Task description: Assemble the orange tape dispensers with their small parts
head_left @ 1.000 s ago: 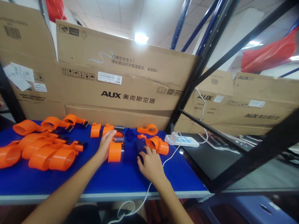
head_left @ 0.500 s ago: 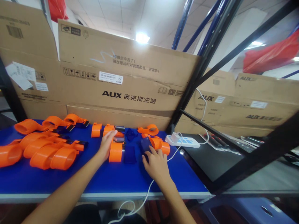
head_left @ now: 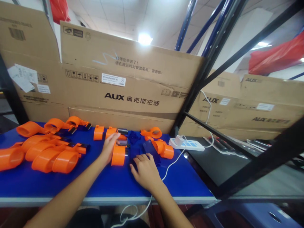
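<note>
My left hand [head_left: 108, 148] rests with its fingers stretched over an orange cylinder part [head_left: 118, 155] and a small dark-and-orange assembly [head_left: 122, 137] behind it. My right hand [head_left: 143, 170] lies palm down on the blue table [head_left: 106, 183], fingers curled over a dark blue flat piece [head_left: 136, 152]. A second dark blue piece [head_left: 150, 148] stands just beyond its fingertips, next to two orange rings [head_left: 163, 149].
A heap of orange tape-dispenser shells [head_left: 45, 150] fills the left of the table. Cardboard boxes [head_left: 123, 82] wall off the back. A white power strip [head_left: 187, 144] lies at the right, its cable [head_left: 166, 167] trailing off the table's front edge. Black rack beams [head_left: 237, 41] cross on the right.
My right hand has drawn back left and toward me, from the dark blue piece by the orange rings to the flat blue piece. The left hand has stayed put.
</note>
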